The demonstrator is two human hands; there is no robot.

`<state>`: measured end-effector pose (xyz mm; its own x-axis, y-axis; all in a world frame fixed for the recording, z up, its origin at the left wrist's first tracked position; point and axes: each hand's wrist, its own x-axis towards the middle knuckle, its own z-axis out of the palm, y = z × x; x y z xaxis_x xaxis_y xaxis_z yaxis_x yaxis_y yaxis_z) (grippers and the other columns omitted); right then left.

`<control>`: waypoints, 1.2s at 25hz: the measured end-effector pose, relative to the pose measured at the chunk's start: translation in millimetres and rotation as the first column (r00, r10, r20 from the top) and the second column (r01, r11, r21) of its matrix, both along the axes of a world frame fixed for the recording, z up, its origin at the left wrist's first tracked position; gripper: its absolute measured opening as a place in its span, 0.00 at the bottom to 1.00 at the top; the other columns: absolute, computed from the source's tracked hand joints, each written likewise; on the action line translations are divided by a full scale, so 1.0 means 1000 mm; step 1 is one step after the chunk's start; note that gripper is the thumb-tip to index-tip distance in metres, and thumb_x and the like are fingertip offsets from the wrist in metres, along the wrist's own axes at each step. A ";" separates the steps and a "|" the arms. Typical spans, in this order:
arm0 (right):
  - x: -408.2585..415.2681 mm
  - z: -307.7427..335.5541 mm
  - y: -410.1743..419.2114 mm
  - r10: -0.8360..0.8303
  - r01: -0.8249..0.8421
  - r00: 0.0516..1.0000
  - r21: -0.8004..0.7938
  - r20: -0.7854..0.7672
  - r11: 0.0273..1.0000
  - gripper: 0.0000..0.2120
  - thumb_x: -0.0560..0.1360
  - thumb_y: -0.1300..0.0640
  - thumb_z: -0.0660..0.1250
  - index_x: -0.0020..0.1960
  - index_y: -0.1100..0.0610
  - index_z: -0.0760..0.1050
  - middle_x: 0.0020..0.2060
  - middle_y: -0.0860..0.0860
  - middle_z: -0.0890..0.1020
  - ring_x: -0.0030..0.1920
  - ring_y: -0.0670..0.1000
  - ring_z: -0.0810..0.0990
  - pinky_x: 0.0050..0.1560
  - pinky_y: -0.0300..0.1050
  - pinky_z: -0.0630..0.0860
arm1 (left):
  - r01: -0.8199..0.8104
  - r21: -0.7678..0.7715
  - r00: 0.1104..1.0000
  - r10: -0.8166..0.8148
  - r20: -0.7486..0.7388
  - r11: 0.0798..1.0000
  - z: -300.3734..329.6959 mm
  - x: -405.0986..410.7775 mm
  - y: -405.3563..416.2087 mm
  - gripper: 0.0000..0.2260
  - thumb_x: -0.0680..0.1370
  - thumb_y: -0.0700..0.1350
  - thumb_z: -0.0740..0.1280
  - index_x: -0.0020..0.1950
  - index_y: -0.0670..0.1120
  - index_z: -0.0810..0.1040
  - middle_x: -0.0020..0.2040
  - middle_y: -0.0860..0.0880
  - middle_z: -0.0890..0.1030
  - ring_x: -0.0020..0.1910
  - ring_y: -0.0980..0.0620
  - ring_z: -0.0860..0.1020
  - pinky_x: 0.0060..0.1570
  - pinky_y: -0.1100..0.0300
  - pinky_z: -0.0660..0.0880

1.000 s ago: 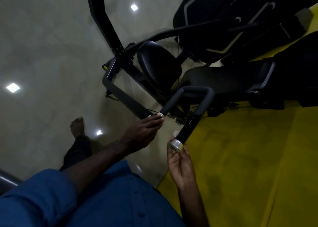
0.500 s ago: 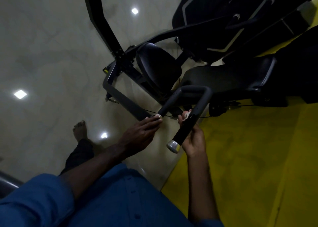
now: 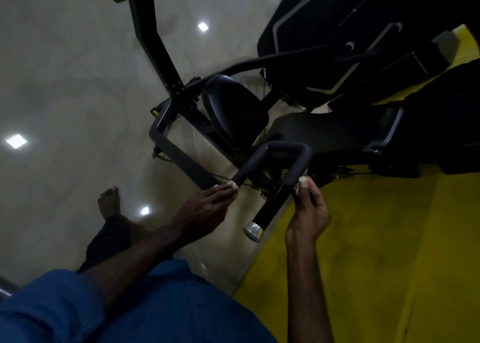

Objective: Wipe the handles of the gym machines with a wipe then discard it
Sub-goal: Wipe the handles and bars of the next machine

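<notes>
Dim view looking down at a U-shaped machine handle with two arms. The left hand rests its fingertips on the end of the left arm, fingers fairly straight, grasping nothing. The right hand sits against the right arm just above its glossy black sleeve and silver end cap, fingers curled; a pale scrap at the fingertips may be the wipe, too small to be sure. One black seat pad lies behind. One bare foot shows on the shiny floor; the other is hidden.
</notes>
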<state>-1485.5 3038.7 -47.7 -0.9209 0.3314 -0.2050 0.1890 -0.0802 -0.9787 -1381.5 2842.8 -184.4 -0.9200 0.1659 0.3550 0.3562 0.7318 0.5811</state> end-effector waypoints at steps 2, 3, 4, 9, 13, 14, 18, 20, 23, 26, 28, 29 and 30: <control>0.000 0.015 0.005 0.094 -0.077 0.993 0.224 -0.065 0.971 0.09 0.77 0.64 0.75 0.57 0.62 0.84 0.55 0.59 0.86 0.57 0.53 0.86 0.54 0.44 0.83 | -0.018 0.006 1.000 0.018 0.008 1.000 -0.001 0.001 0.000 0.20 0.85 0.44 0.59 0.76 0.41 0.74 0.79 0.42 0.72 0.81 0.45 0.68 0.75 0.44 0.73; 0.004 0.021 0.011 0.219 -0.170 0.971 0.379 -0.092 0.910 0.08 0.77 0.65 0.75 0.56 0.62 0.85 0.53 0.58 0.85 0.57 0.54 0.85 0.55 0.45 0.83 | -0.016 0.005 1.000 0.016 0.003 1.000 0.001 0.001 0.002 0.20 0.85 0.44 0.59 0.76 0.41 0.75 0.79 0.42 0.72 0.81 0.45 0.67 0.76 0.45 0.72; 0.011 0.027 0.017 0.374 -0.273 0.922 0.512 -0.103 0.815 0.07 0.76 0.65 0.75 0.55 0.62 0.85 0.52 0.58 0.84 0.56 0.55 0.85 0.56 0.47 0.83 | -0.018 0.013 1.000 0.018 -0.005 1.000 0.001 0.001 0.003 0.20 0.85 0.44 0.59 0.76 0.41 0.75 0.79 0.42 0.73 0.81 0.46 0.67 0.76 0.46 0.71; -0.020 0.058 0.028 0.788 -0.549 0.611 0.758 0.077 0.352 0.13 0.77 0.64 0.76 0.60 0.57 0.85 0.50 0.50 0.81 0.52 0.51 0.81 0.52 0.45 0.80 | -0.004 0.063 1.000 0.004 0.002 0.998 -0.003 0.001 0.003 0.20 0.85 0.43 0.59 0.75 0.39 0.76 0.79 0.43 0.73 0.81 0.45 0.68 0.77 0.45 0.71; -0.043 0.072 0.036 0.887 -0.626 0.306 0.775 0.346 -0.086 0.17 0.81 0.59 0.71 0.69 0.54 0.80 0.50 0.51 0.74 0.52 0.49 0.77 0.53 0.41 0.76 | -0.036 0.060 0.999 0.036 -0.008 0.998 -0.005 0.002 0.006 0.20 0.85 0.43 0.60 0.75 0.40 0.76 0.79 0.44 0.73 0.81 0.46 0.67 0.77 0.46 0.70; -0.046 0.075 0.034 0.887 -0.585 0.275 0.797 0.372 -0.153 0.16 0.81 0.59 0.71 0.69 0.54 0.81 0.49 0.50 0.74 0.51 0.48 0.77 0.52 0.41 0.76 | -0.046 0.062 0.999 0.046 -0.014 0.997 -0.006 0.002 0.007 0.20 0.85 0.43 0.61 0.75 0.40 0.76 0.79 0.44 0.73 0.81 0.47 0.67 0.78 0.47 0.70; -0.083 0.091 0.019 0.863 -0.521 0.228 0.805 0.452 -0.284 0.11 0.80 0.55 0.73 0.61 0.50 0.85 0.47 0.44 0.74 0.48 0.45 0.78 0.46 0.47 0.80 | -0.084 0.079 0.996 0.087 -0.034 0.993 -0.010 0.005 0.013 0.19 0.84 0.42 0.62 0.75 0.40 0.77 0.79 0.44 0.73 0.82 0.47 0.67 0.79 0.47 0.68; -0.103 0.098 0.009 0.823 -0.474 0.213 0.792 0.527 -0.384 0.10 0.79 0.53 0.73 0.60 0.50 0.85 0.47 0.44 0.74 0.47 0.45 0.78 0.46 0.52 0.81 | -0.100 0.098 0.994 0.104 -0.040 0.990 -0.013 0.005 0.016 0.19 0.84 0.42 0.62 0.75 0.40 0.77 0.79 0.44 0.73 0.82 0.47 0.67 0.79 0.47 0.68; -0.097 0.103 -0.005 0.776 -0.403 0.116 0.743 0.620 -0.534 0.10 0.80 0.49 0.71 0.59 0.48 0.85 0.47 0.42 0.72 0.47 0.45 0.77 0.48 0.48 0.79 | -0.119 0.117 0.992 0.123 -0.030 0.986 -0.016 0.005 0.020 0.19 0.85 0.42 0.61 0.75 0.40 0.77 0.79 0.45 0.73 0.82 0.47 0.66 0.79 0.46 0.68; -0.099 0.107 -0.017 0.723 -0.344 0.019 0.684 0.690 -0.643 0.09 0.81 0.50 0.70 0.60 0.48 0.84 0.48 0.42 0.70 0.47 0.45 0.75 0.44 0.43 0.74 | -0.119 0.111 0.992 0.123 -0.033 0.987 -0.018 0.005 0.020 0.19 0.85 0.43 0.60 0.75 0.41 0.77 0.79 0.45 0.72 0.82 0.48 0.66 0.78 0.46 0.69; -0.124 0.107 -0.026 0.646 -0.274 0.113 0.648 0.755 -0.710 0.09 0.81 0.50 0.69 0.59 0.48 0.83 0.51 0.44 0.69 0.49 0.46 0.73 0.44 0.42 0.71 | -0.122 0.119 0.991 0.128 -0.043 0.985 -0.019 0.004 0.021 0.19 0.85 0.43 0.61 0.75 0.42 0.77 0.79 0.46 0.73 0.82 0.48 0.66 0.78 0.46 0.69; -0.135 0.109 -0.030 0.607 -0.282 0.177 0.631 0.775 -0.723 0.10 0.81 0.49 0.69 0.59 0.49 0.82 0.53 0.45 0.69 0.50 0.47 0.74 0.45 0.42 0.71 | -0.126 0.128 0.990 0.132 -0.045 0.984 -0.020 0.004 0.022 0.19 0.84 0.42 0.61 0.75 0.41 0.77 0.79 0.46 0.73 0.82 0.48 0.67 0.78 0.46 0.69; -0.142 0.111 -0.034 0.578 -0.317 0.208 0.614 0.789 -0.723 0.10 0.81 0.50 0.69 0.60 0.49 0.82 0.54 0.46 0.70 0.51 0.47 0.75 0.46 0.42 0.71 | -0.129 0.134 0.990 0.136 -0.044 0.983 -0.019 0.004 0.022 0.19 0.84 0.42 0.61 0.75 0.41 0.77 0.79 0.46 0.73 0.82 0.48 0.67 0.79 0.46 0.69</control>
<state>-1627.1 3004.8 63.7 -0.4866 -0.6947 -0.5298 -0.8407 0.5372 0.0677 -1377.4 2864.9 -203.9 -0.9102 -0.0073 0.4141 0.2935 0.6939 0.6575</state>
